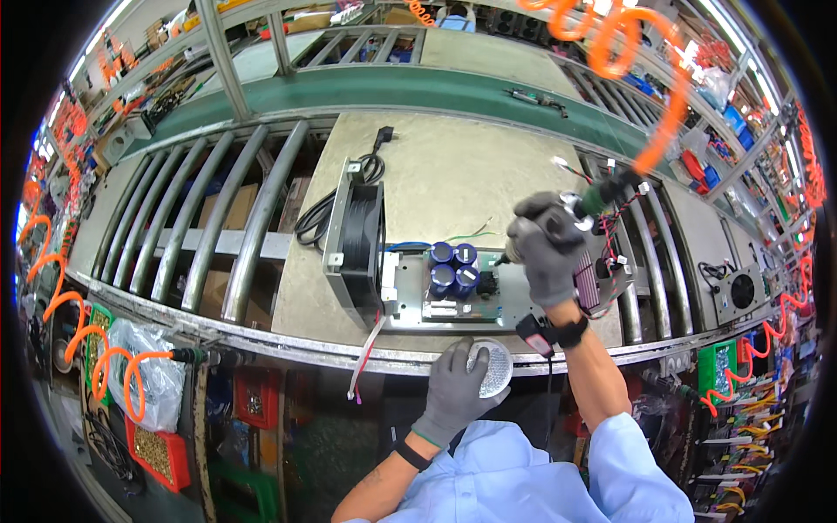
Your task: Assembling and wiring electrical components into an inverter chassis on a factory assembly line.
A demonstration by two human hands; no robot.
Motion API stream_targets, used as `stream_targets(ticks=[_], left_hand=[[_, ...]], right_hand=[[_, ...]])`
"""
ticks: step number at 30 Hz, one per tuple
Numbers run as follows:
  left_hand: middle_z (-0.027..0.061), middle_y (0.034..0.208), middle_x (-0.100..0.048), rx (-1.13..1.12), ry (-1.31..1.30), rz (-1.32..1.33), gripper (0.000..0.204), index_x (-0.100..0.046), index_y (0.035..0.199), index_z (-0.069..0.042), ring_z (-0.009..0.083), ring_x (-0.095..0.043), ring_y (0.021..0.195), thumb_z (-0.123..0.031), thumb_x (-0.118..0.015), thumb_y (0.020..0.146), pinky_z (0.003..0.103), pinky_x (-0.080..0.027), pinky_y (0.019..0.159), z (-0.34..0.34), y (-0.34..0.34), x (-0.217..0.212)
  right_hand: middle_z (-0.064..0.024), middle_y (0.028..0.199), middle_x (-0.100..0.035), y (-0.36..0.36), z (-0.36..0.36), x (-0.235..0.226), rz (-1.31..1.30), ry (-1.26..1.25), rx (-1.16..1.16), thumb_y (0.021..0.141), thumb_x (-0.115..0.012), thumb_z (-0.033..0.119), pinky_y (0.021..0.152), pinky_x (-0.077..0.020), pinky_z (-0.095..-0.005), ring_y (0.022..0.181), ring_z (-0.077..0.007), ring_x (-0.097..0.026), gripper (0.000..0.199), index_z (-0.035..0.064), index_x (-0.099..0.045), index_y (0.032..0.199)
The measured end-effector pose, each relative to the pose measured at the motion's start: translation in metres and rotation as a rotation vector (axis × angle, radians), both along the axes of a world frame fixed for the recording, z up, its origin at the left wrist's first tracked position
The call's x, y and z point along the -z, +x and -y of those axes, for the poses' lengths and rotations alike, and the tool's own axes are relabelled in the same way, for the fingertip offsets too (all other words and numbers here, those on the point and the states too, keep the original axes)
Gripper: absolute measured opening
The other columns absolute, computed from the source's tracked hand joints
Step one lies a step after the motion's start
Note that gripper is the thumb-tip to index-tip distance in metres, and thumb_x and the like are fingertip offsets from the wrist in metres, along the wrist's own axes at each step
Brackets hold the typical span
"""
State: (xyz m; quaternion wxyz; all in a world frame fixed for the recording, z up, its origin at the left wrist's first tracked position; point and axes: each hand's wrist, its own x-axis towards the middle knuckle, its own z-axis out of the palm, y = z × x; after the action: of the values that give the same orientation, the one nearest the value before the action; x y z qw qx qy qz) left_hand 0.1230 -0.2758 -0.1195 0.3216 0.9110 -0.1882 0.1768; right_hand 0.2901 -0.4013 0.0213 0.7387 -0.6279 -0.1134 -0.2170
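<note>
On the worktop (436,170), the circuit board (484,310) sits on its metal plate (516,288), fastening apparently unfinished, wires (368,348) loose. The right hand (549,251) grasps a screwdriver (598,199); the left hand (455,390), fingers curled, a dish (497,373).

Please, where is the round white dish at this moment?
In the head view, the round white dish is low, slightly right of centre, in the left hand, by the bench's near edge.
</note>
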Motion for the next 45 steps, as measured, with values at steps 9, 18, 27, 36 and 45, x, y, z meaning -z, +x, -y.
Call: stream_targets(ticks=[9,18,27,36,45], left_hand=[[0.0224,0.137,-0.054,0.015,-0.029,0.037,0.074,-0.064,0.129,-0.009,0.0411,-0.056,0.121,-0.046,-0.090,0.071,0.051,-0.051,0.096,0.000,-0.001,0.003],[0.0222,0.138,-0.054,0.014,-0.040,0.030,0.075,-0.066,0.130,-0.008,0.0398,-0.056,0.124,-0.047,-0.090,0.070,0.050,-0.050,0.097,-0.001,-0.001,0.005],[0.0234,0.139,-0.053,0.022,-0.054,-0.037,0.073,-0.066,0.126,-0.011,0.0430,-0.055,0.124,-0.046,-0.090,0.067,0.053,-0.050,0.101,-0.002,0.000,0.006],[0.0224,0.138,-0.056,0.036,-0.082,-0.064,0.069,-0.067,0.127,-0.007,0.0413,-0.054,0.128,-0.051,-0.084,0.077,0.053,-0.049,0.103,-0.001,-0.001,0.013],[0.0191,0.133,-0.055,0.031,-0.053,-0.051,0.072,-0.062,0.131,-0.008,0.0382,-0.053,0.126,-0.053,-0.082,0.079,0.051,-0.048,0.103,-0.002,-0.002,0.011]], right_hand=[[-0.0076,0.104,-0.066,-0.109,0.005,0.024,-0.203,0.082,-0.305,0.083,-0.063,-0.012,0.074,-0.0539,-0.0281,0.089,-0.0115,-0.062,0.037,0.0052,-0.060,0.115],[-0.0151,0.102,-0.062,-0.109,0.003,0.061,-0.225,-0.021,-0.260,0.083,-0.059,-0.013,0.066,-0.0543,-0.0308,0.082,-0.0170,-0.063,0.044,0.0053,-0.051,0.122],[-0.0144,0.108,-0.060,-0.080,-0.016,-0.002,-0.162,0.143,-0.368,0.085,-0.072,-0.002,0.064,-0.0548,-0.0352,0.087,-0.0225,-0.064,0.047,0.0083,-0.049,0.125],[-0.0090,0.093,-0.070,0.032,-0.095,-0.017,0.049,0.080,-0.169,0.083,-0.066,-0.010,0.060,-0.0536,-0.0274,0.073,-0.0136,-0.068,0.026,-0.0001,-0.064,0.108],[-0.0045,0.084,-0.068,0.053,-0.103,0.011,-0.048,-0.050,-0.173,0.082,-0.069,-0.005,0.059,-0.0517,-0.0265,0.070,-0.0108,-0.064,0.018,0.0012,-0.065,0.098]])
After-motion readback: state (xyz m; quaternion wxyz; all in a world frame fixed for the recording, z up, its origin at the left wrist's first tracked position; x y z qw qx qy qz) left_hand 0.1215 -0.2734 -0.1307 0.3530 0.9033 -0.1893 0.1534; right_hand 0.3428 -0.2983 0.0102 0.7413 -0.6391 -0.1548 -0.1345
